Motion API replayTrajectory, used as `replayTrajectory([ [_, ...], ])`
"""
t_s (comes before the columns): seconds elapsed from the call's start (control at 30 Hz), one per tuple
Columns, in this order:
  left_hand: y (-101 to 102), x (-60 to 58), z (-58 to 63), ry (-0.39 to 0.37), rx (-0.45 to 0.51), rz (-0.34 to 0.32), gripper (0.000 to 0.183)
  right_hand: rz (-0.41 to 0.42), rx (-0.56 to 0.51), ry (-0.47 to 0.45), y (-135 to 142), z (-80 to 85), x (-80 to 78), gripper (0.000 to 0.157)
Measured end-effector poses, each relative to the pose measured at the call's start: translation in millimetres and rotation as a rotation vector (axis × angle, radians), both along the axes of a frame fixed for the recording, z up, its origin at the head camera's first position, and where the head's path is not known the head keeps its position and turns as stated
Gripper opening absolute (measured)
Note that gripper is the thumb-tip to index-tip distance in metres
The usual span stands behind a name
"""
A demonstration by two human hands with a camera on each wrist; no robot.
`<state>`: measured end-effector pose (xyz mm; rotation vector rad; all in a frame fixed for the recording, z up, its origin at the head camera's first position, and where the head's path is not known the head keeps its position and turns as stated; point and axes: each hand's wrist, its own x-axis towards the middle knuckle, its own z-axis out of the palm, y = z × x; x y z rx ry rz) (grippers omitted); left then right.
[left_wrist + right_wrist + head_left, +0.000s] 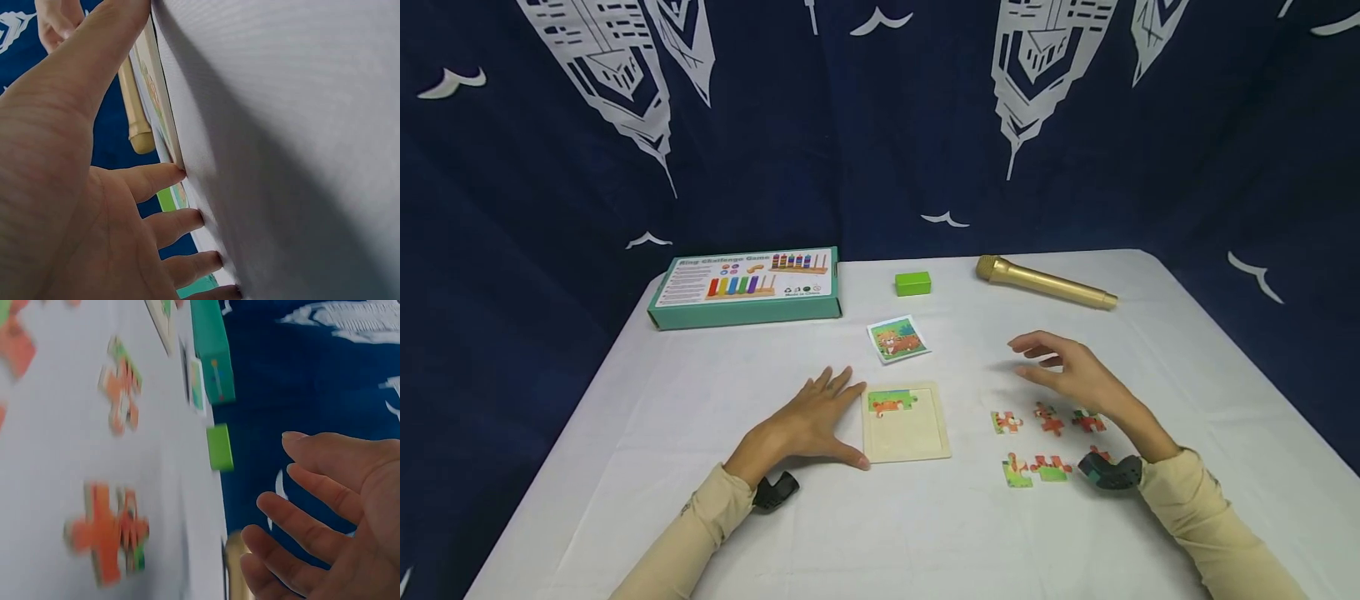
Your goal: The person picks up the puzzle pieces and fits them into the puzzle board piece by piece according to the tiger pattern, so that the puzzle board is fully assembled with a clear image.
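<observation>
A square wooden puzzle board (910,437) lies on the white table, with joined green and orange pieces (891,402) in its upper left corner. My left hand (820,417) is spread at the board's left side, thumb and index fingertip right at its edge. In the left wrist view its fingertips (172,173) meet the tabletop. To the right, my right hand (1071,371) hovers above the table with loosely bent fingers and nothing in them. Several loose jigsaw pieces (1049,419) lie nearest to it in two rows, one partly hidden by the wrist camera.
Behind the board lies a small picture card (898,339) showing an orange animal. Further back are a green block (913,284), a teal Ring Challenge Game box (745,287) at left and a gold microphone (1047,282) at right. A dark blue patterned curtain (880,133) hangs behind the table.
</observation>
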<state>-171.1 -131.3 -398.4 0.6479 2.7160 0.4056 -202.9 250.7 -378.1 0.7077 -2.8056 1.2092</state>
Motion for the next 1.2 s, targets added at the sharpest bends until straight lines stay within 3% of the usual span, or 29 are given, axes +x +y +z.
replayTrajectory([
  [0.2,0,0.0,-1.1,0.008,-0.003,0.0,0.115,-0.098,0.024,0.024,40,-4.5,4.4,0.037],
  [0.4,-1,-0.3,-1.0,0.011,-0.01,0.001,0.115,-0.193,0.11,-0.059,74,-4.8,5.8,0.043],
  [0.53,-1,-0.3,-1.4,0.01,-0.011,-0.002,0.115,-0.213,0.154,-0.096,88,-9.7,6.0,0.042],
  [0.8,0,-0.3,-1.4,0.005,-0.01,0.001,0.115,-0.173,0.189,-0.05,89,-26.7,2.8,0.039],
  [1.2,0,-0.1,-1.1,0.004,-0.012,0.003,0.116,-0.208,0.258,-0.09,80,-29.2,3.6,0.043],
])
